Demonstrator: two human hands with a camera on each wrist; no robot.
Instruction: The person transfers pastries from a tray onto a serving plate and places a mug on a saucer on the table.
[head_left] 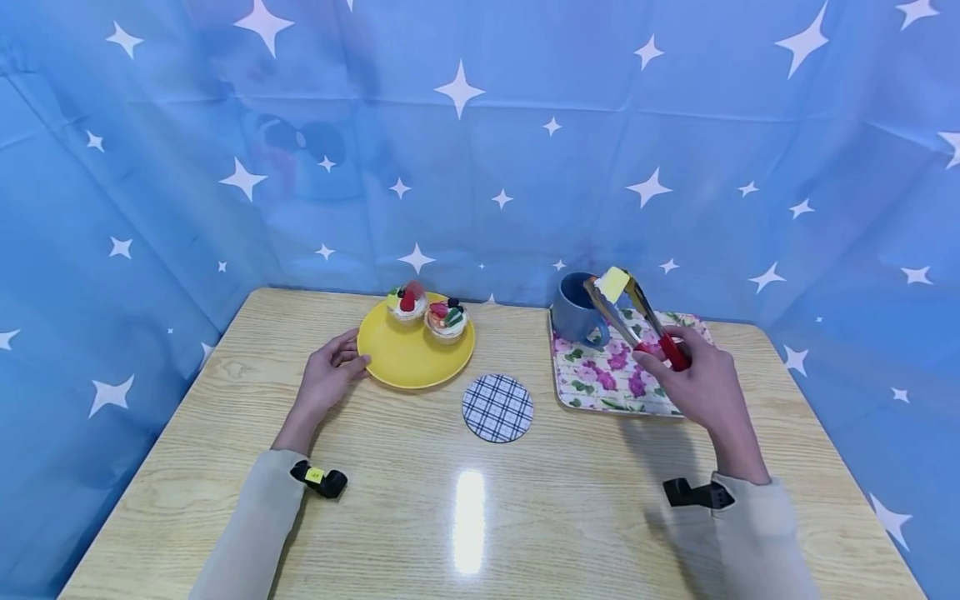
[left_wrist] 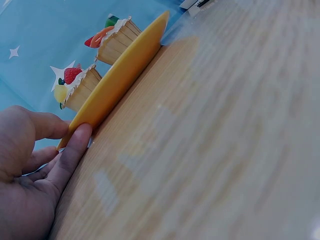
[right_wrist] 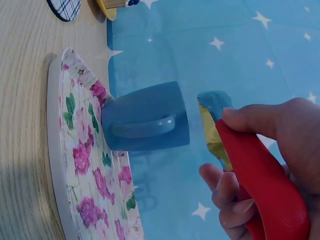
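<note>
Pinching pale-yellow block (head_left: 615, 284) — red-handled tongs (head_left: 649, 312)

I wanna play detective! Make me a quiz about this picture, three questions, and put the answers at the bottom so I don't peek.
1. Count: how many cupcakes sit on the yellow plate that the left hand grips?
2. True or false: the blue mug stands on the floral tray.
3. Choose: what holds the red-handled tongs? A) the left hand, B) the right hand, C) nobody.

Key: 1. Two. 2. True. 3. B.
</note>
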